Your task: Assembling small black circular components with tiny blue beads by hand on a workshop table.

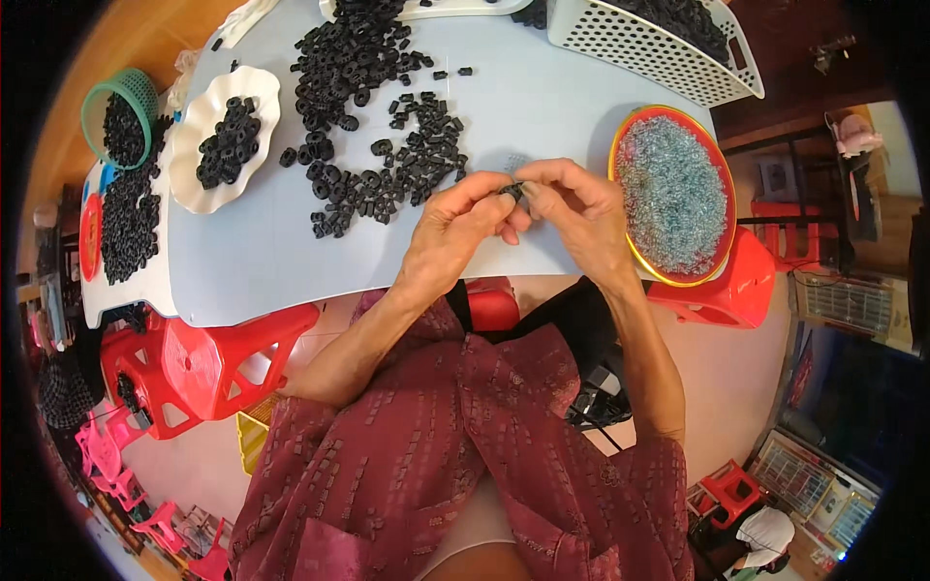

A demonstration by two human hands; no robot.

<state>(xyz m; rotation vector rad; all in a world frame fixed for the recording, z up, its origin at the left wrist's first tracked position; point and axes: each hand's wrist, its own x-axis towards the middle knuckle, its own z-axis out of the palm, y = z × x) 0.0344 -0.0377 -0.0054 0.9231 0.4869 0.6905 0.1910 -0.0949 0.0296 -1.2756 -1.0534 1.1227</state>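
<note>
Close to the front edge of the table, both of my hands meet at the fingertips around one small black plastic piece (511, 192). My left hand (453, 225) pinches it between thumb and fingers. From the other side my right hand (584, 215) closes thumb and forefinger at the same piece; whether it also grips something tinier is hidden. Beyond my left hand spreads a loose pile of similar black plastic pieces (373, 189). Beside my right hand stands a red, gold-rimmed tray (730, 201) heaped with tiny shiny silvery-blue pieces (675, 198), too small to make out singly.
A white scalloped dish (186, 184) of black pieces sits at left on the pale table (242, 276). Farther left is a green basket (141, 89). A white perforated basket (644, 66) stands at the far right. Red stools (208, 358) flank the table. A person (760, 542) is behind at right.
</note>
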